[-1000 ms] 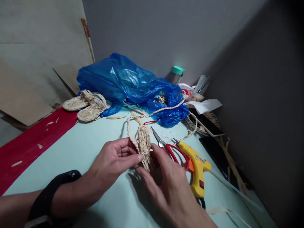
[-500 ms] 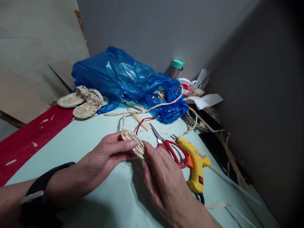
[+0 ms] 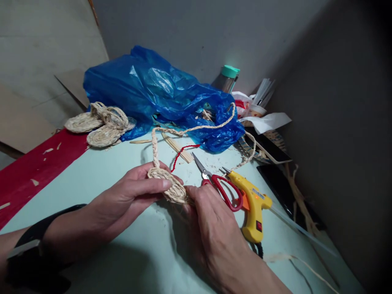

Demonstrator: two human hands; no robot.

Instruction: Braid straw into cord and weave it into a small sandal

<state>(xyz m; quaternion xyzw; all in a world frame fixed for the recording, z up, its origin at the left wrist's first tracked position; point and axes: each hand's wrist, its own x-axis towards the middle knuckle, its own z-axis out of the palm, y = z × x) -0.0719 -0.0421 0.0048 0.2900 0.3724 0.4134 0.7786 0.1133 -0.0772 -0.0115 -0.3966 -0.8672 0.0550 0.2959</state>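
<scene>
A small oval sole of coiled, braided straw (image 3: 173,190) is held between both hands above the table. My left hand (image 3: 134,192) is closed on its left end, thumb on top and fingers beneath. My right hand (image 3: 214,228) pinches the right end; its fingertips are partly hidden. From the sole's upper left a straw braid (image 3: 154,149) rises, bends, and runs right to the blue bag. A red cord (image 3: 180,154) shows just behind the sole. Red-handled scissors (image 3: 225,190) lie beyond my right hand, next to a yellow glue gun (image 3: 255,208).
A blue plastic bag (image 3: 147,87) spreads along the wall. Finished-looking straw slippers (image 3: 105,126) rest at the left near a red cloth (image 3: 39,171). At the back right are a green-lidded bottle (image 3: 228,77), a white paper (image 3: 268,122) and a black flat object (image 3: 277,192).
The sole has turned flatter and more of its top shows, with both hands still on it. The braid beside it now stands straighter. The whole view has shifted slightly.
</scene>
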